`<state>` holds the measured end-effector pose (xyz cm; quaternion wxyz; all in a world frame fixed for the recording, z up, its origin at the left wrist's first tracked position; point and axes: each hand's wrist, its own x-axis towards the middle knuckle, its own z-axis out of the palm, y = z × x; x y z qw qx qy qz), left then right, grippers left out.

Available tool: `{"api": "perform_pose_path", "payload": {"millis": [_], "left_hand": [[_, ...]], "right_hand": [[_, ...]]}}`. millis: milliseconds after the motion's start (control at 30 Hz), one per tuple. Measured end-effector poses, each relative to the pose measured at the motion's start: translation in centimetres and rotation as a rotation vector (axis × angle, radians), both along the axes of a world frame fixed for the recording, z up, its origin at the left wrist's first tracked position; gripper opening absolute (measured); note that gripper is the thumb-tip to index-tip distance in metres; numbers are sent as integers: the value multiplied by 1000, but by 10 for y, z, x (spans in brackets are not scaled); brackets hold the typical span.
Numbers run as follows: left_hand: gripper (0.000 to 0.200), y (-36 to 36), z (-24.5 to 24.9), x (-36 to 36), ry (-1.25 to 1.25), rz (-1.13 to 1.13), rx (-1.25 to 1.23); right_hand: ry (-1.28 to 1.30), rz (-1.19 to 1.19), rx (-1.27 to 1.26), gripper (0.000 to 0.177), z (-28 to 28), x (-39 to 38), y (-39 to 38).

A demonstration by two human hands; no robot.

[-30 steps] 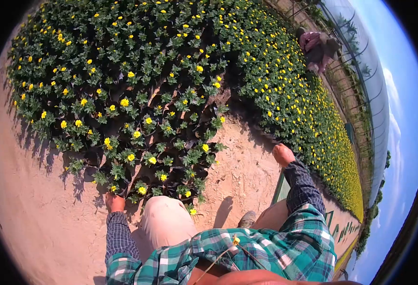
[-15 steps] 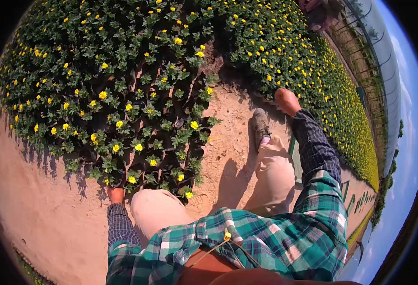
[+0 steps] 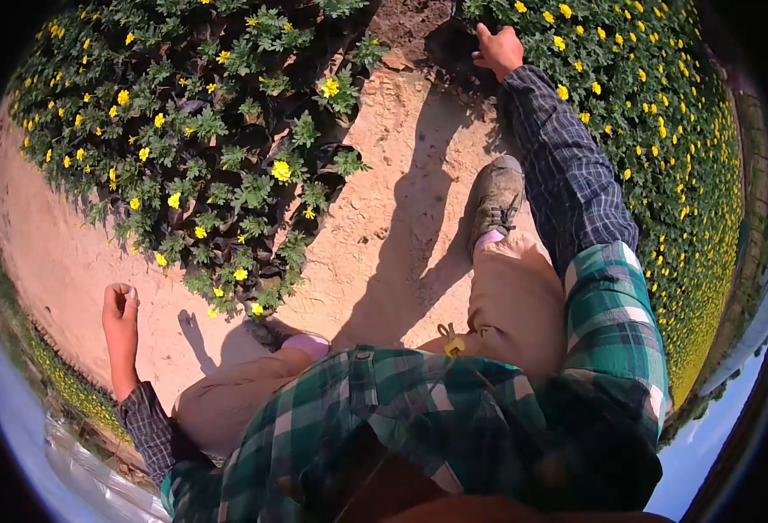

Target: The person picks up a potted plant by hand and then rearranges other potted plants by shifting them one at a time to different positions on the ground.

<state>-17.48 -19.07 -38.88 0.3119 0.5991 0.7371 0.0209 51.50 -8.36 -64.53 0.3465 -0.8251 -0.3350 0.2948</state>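
My left hand (image 3: 121, 327) is over the bare soil (image 3: 57, 261) at the left, with its fingers loosely curled, a small gap beside the thumb and nothing visible in it. At the top, my right hand (image 3: 499, 52) reaches to the edge of the right-hand bed of yellow-flowered plants (image 3: 637, 113). Its thumb and a finger are apart, with the other fingers partly hidden, and it appears to hold nothing. Just left of its fingertips is a dark, shaded shape (image 3: 449, 48). Potted plants with yellow flowers (image 3: 236, 187) in black bags stand between my hands.
My shoe (image 3: 497, 196) stands on the sandy path (image 3: 375, 218) between the two plant beds. Damp, darker soil (image 3: 410, 22) lies at the path's far end. Pale sheeting (image 3: 96, 471) shows at the lower left.
My left hand has left the near corner of the potted plants and moved left over bare soil. My right hand has reached farther forward, its fingers loosening from a fist. The view has turned.
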Motion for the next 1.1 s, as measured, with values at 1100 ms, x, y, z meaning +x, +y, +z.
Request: {"api": "perform_pose_path", "payload": {"millis": [1100], "left_hand": [[29,-54,-32,237,37,-91,-376]], "right_hand": [[-51,616,282,9,39,-21,-9]]}}
